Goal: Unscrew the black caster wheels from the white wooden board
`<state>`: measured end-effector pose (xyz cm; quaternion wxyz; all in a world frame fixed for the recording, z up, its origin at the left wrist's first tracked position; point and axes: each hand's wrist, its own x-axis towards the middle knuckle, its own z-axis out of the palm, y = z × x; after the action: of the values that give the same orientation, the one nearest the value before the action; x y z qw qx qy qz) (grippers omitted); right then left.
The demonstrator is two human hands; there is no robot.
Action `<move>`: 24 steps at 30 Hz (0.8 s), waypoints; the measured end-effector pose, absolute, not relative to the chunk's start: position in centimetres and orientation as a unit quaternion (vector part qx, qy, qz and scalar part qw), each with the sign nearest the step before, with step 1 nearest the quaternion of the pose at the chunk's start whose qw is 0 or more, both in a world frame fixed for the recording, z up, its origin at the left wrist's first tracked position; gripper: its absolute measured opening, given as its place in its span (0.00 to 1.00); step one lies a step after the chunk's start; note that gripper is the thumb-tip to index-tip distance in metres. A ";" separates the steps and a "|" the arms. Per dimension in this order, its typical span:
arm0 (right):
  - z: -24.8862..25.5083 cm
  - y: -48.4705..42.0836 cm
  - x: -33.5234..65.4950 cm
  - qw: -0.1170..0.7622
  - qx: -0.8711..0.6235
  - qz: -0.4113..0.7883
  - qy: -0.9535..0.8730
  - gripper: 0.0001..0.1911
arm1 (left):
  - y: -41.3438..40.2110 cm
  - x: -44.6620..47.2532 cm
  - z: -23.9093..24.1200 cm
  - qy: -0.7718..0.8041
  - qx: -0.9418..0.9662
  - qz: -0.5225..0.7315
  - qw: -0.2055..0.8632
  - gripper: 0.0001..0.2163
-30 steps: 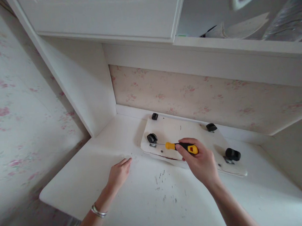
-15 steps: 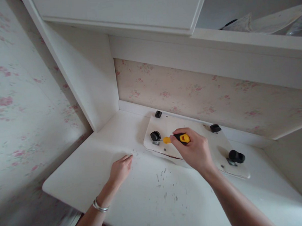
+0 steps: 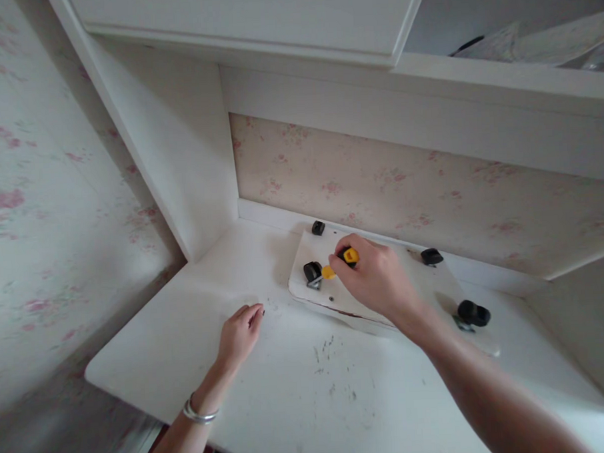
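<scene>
My right hand (image 3: 371,270) is wrapped round a yellow-and-black screwdriver (image 3: 329,272). Its shaft slants down to the metal plate at the foot of a black caster (image 3: 312,271), at the near left corner of a white board (image 3: 355,304). Whether the tip sits in a screw is too small to tell. On the desktop left of the board, my left hand (image 3: 239,333) has its thumb and fingers pinched together. A tiny dark speck shows at those fingertips, too small to name.
More black casters stand on the board: one at the back left (image 3: 318,228), one at the back right (image 3: 431,256) and one at the near right (image 3: 473,314). Dark marks lie on the white desktop (image 3: 299,400). A cabinet (image 3: 248,28) overhangs the back.
The screwdriver's handle has tipped up and back, making the shaft steeper, and my right hand has shifted slightly left. My left fingers have lifted off the desktop into a pinch.
</scene>
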<state>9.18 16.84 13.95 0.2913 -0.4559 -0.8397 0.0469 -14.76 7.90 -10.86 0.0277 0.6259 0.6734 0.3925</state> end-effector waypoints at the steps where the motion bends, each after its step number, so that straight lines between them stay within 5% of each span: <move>1: 14.2 16.9 8.8 0.275 -0.455 0.029 -0.847 0.06 | 7.9 -14.8 -10.9 0.672 0.627 0.394 0.027 0.13; 17: 17.7 18.1 7.3 0.107 -0.326 0.028 -0.939 0.08 | 7.8 -14.9 -10.7 0.676 0.612 0.407 0.057 0.13; 24: 18.7 18.5 5.7 0.034 -0.406 -0.144 -0.902 0.26 | 7.7 -14.8 -10.5 0.675 0.614 0.406 0.051 0.13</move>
<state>5.66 18.49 18.65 0.0337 -0.4059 -0.9019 -0.1437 -14.85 7.73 -10.50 0.0508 0.6141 0.6751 0.4056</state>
